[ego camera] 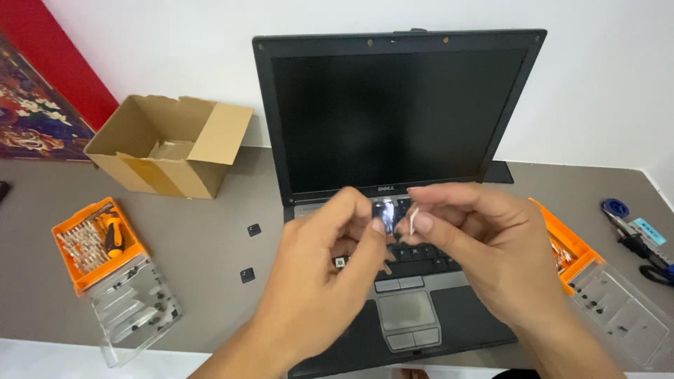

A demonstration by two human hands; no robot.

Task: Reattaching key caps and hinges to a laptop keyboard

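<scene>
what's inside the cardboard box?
The cardboard box lies open toward the camera; only bare cardboard and a folded inner flap show. Its near wall hides the bottom.

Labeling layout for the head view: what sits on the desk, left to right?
Orange screwdriver kit → cardboard box → two loose black keycaps → laptop, with left hand and right hand above its keyboard → second orange kit → blue-handled tool.
</scene>
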